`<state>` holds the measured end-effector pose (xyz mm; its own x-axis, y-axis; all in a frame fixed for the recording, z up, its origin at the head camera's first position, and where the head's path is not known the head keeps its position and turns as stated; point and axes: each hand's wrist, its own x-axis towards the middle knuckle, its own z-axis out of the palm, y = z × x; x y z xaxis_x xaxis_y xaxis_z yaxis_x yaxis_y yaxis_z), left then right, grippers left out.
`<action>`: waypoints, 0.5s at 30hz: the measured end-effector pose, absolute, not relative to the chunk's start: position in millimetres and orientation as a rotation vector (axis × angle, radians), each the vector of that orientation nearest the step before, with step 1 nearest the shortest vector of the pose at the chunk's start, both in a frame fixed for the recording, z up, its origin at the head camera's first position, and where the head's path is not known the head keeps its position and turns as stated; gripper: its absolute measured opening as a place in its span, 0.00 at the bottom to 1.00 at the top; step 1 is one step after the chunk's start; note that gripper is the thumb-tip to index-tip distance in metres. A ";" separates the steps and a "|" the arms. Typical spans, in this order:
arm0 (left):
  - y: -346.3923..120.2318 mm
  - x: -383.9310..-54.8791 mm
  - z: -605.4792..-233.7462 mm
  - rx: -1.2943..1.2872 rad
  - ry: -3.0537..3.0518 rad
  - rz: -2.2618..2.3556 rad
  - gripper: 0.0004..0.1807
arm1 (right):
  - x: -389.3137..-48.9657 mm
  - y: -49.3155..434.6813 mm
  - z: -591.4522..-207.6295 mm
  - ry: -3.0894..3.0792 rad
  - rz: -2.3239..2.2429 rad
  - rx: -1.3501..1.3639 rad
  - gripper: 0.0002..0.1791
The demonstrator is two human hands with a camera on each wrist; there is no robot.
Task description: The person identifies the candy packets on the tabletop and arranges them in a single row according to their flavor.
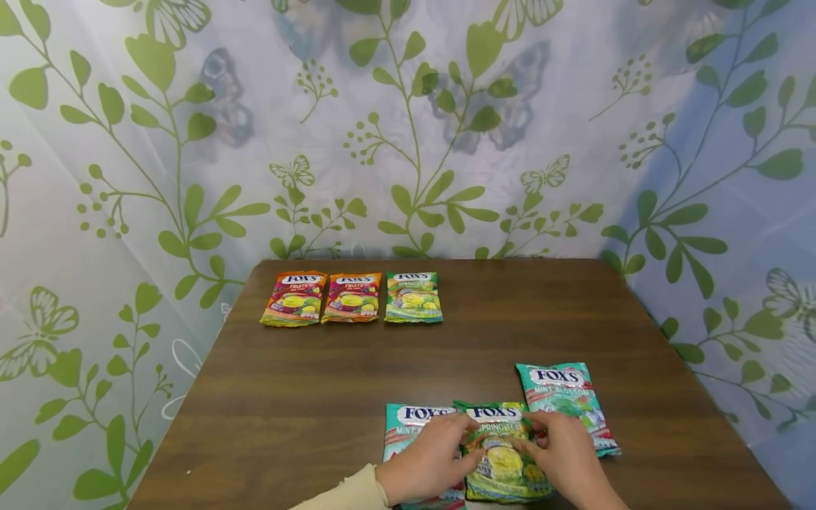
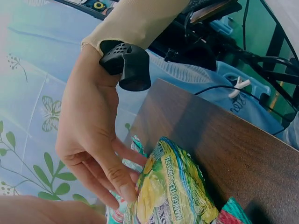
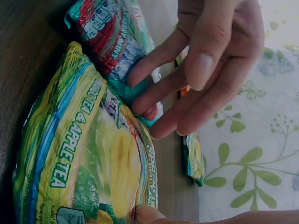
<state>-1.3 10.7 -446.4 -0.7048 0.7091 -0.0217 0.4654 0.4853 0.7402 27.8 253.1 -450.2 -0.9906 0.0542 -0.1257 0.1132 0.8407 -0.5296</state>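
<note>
A green-yellow Fox's Spring Tea candy bag (image 1: 503,464) lies near the front of the table, between both hands. My left hand (image 1: 433,453) touches its left edge, the thumb (image 2: 126,191) and fingers extended and relaxed. Over the bag's right side, my right hand (image 1: 567,450) hovers with fingers loosely spread, as the right wrist view shows (image 3: 215,60). A teal Fox's mint candy bag (image 1: 408,423) is partly hidden under my left hand. Beyond the right hand lies a teal Fox's Mint Blossom bag (image 1: 561,397), its lower left covered by that hand.
Along the table's far left edge, two orange-red Fox's Fruits bags (image 1: 293,299) and a green Spring Tea bag (image 1: 413,301) lie in a row. A leaf-patterned curtain (image 1: 408,142) hangs behind the brown wooden table (image 1: 306,382). Cables and a blue bag (image 2: 224,102) appear beside the table.
</note>
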 end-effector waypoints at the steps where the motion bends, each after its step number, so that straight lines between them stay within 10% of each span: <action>1: 9.9 -1.4 -446.4 1.002 2.438 1.030 0.14 | 27.4 253.6 -450.5 2.910 -0.851 0.131 0.25; 15: 1.4 -1.7 -450.4 1.019 2.576 0.843 0.19 | 24.4 260.3 -451.0 2.839 -0.857 0.126 0.34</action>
